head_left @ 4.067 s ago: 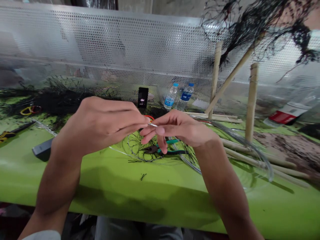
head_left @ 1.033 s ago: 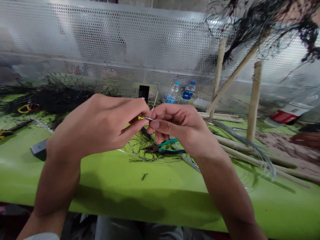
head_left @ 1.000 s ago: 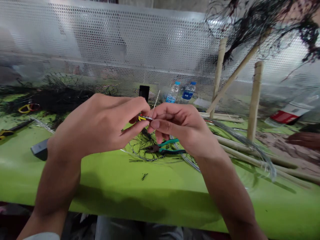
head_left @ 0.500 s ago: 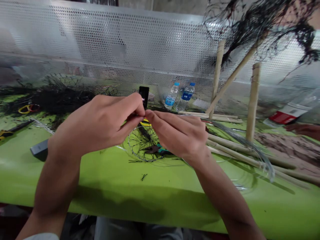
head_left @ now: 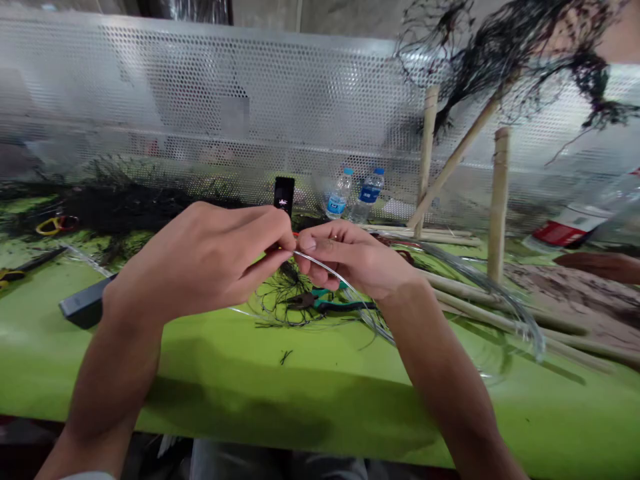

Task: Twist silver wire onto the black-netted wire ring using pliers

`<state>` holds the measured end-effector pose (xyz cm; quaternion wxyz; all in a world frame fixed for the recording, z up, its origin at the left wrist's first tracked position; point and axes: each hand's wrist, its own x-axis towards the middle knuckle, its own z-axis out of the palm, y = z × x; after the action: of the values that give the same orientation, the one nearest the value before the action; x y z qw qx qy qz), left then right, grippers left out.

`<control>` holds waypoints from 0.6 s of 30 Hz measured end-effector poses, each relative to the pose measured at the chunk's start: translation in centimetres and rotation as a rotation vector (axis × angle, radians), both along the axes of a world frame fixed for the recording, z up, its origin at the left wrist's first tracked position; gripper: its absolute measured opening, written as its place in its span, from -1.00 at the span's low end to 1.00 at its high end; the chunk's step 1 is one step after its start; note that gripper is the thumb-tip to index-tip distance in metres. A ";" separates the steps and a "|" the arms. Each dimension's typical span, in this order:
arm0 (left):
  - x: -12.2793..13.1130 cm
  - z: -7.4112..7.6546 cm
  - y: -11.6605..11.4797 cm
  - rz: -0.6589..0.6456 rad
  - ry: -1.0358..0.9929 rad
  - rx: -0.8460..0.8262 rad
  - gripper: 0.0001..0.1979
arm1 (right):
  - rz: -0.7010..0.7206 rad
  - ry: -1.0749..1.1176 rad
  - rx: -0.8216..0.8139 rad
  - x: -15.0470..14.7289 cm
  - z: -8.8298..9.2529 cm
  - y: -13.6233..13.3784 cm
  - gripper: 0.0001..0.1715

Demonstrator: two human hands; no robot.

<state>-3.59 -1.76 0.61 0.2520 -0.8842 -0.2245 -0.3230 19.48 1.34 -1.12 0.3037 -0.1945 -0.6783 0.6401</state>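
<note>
A thin silvery wire point(head_left: 323, 265) arcs from the fingertips of my left hand point(head_left: 210, 260), which pinch its end. My right hand point(head_left: 357, 257) is closed loosely beside it, with the wire running past the thumb and across the curled fingers. A small red-orange spot shows between the two hands; what it belongs to is unclear. Below the hands, pliers with green-and-black handles point(head_left: 325, 303) lie on the green table point(head_left: 225, 373). Beside the pliers' jaws is a tangle of dark thin wire point(head_left: 283, 290), partly hidden by my left hand.
Wooden sticks point(head_left: 480, 310) and a clear tubing bundle point(head_left: 493, 283) lie at right, near upright posts point(head_left: 500, 200). Two water bottles point(head_left: 338, 195) and a black phone-like device point(head_left: 284, 193) stand by the perforated metal screen point(head_left: 300, 100). Another person's hand point(head_left: 600, 265) is far right.
My right fingertips have drawn slightly apart from the left ones and the hand has turned, uncovering the wire and more of the pliers. My left hand keeps its pinch, slightly lower.
</note>
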 end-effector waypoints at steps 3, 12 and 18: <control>-0.1 -0.1 0.0 -0.020 0.000 -0.027 -0.86 | 0.005 0.022 0.020 -0.1 -0.2 0.2 -0.61; -0.1 0.3 -0.4 -0.027 0.048 -0.042 -0.78 | -0.320 -0.070 0.889 -0.1 -0.6 -0.6 -0.61; -0.1 0.3 -0.6 -0.043 0.053 -0.116 -0.82 | -0.476 -0.360 1.546 0.7 0.1 -2.2 -0.72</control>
<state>-3.65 -2.38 0.89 0.1991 -0.9102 -0.2169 -0.2914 20.14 -0.89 -1.02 0.3659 -0.1686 -0.9061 -0.1293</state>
